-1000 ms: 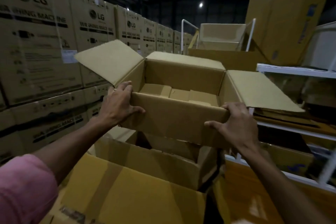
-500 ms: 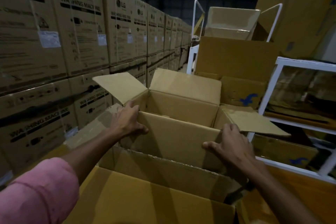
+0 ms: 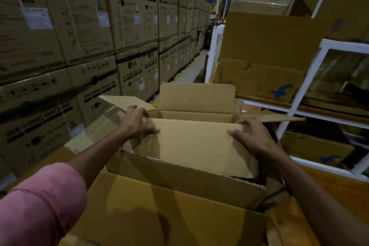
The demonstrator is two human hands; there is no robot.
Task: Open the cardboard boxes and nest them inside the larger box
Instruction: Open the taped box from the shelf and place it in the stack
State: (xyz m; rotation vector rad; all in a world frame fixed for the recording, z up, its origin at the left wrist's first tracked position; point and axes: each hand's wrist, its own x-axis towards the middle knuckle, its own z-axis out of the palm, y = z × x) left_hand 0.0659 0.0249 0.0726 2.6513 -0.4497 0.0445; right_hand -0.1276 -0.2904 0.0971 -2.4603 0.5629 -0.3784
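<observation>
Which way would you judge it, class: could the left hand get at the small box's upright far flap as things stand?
Probably yes. The left hand grips the small box at its near left corner, and only the box's open top lies between it and the far flap; it must let go first.

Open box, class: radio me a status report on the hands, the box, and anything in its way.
Left hand and right hand grip the near wall of the open box. Its lower part sits inside the larger box. Flaps open. Nothing seen blocking it.
</observation>
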